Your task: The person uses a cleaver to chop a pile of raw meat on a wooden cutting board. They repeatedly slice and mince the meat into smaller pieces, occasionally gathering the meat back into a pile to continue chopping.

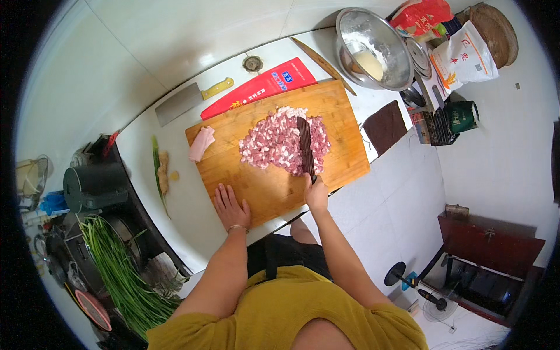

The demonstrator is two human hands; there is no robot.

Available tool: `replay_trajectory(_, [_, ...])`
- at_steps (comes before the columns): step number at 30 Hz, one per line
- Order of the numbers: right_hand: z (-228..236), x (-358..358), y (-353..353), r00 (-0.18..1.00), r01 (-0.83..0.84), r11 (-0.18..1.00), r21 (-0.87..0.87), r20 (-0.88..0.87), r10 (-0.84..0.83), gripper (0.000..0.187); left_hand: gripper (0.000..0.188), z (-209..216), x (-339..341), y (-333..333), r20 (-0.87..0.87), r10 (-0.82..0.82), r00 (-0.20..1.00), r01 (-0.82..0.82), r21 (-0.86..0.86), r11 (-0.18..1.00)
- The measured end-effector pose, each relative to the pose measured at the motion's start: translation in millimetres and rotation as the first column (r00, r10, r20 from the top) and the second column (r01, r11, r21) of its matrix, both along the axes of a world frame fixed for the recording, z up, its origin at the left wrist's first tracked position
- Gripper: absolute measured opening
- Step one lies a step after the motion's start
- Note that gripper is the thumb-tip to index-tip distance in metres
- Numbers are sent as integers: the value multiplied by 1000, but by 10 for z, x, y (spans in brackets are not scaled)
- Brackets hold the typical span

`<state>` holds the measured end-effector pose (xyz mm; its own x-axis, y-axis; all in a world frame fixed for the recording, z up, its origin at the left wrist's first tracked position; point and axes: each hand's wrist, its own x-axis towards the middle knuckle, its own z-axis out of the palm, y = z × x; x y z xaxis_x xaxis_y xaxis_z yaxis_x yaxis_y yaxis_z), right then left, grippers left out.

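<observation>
Head view: our right hand (316,195) has its fingers clenched around the dark-bladed cleaver (305,146), blade down in the pink heap of chopped meat (279,142) mid-board. Our left hand (231,208) lies flat, fingers released, steadying the rectangular bamboo cutting board (344,157) near the tabletop edge. We judge short, even chops, left hand well apart, work best.

A spare cleaver (185,101) with a yellow handle is lying on my white counter (192,204) beside a red packet (259,87); a steel bowl (373,46) is holding pale dough; green chives (119,271) are trailing at my left; ginger (163,172) is sitting by a scallion (156,175); a dark cloth (385,125) is resting near the flour bag (464,58).
</observation>
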<state>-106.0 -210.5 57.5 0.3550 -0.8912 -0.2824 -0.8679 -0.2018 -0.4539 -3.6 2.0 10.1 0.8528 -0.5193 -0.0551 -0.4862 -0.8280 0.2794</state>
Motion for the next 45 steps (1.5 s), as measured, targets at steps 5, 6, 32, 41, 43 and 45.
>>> replay_trajectory(5, [119,-212,96,905,61,992,111,412,-102,37,64,-54,-5,28,30,7,1000,-6,-48,999])
replay_trajectory(6, [144,-247,142,838,88,982,167,521,-164,36,62,-44,13,22,19,3,1000,-1,-93,996])
replay_trajectory(32, [-518,-629,-2503,750,-568,674,-472,42,661,66,21,1333,-971,-1661,-478,438,762,-617,-741,265])
replay_trajectory(41, [-476,-381,-2307,875,-458,789,-411,-49,482,65,39,726,-811,-1939,-291,552,781,-601,-110,792])
replay_trajectory(43, [-472,-387,-2358,877,-459,786,-414,-65,477,64,41,964,-806,-1962,-321,548,772,-631,-292,718])
replay_trajectory(45, [-448,-343,-2358,869,-475,784,-401,-73,489,63,43,845,-891,-1921,-246,590,769,-638,-360,681])
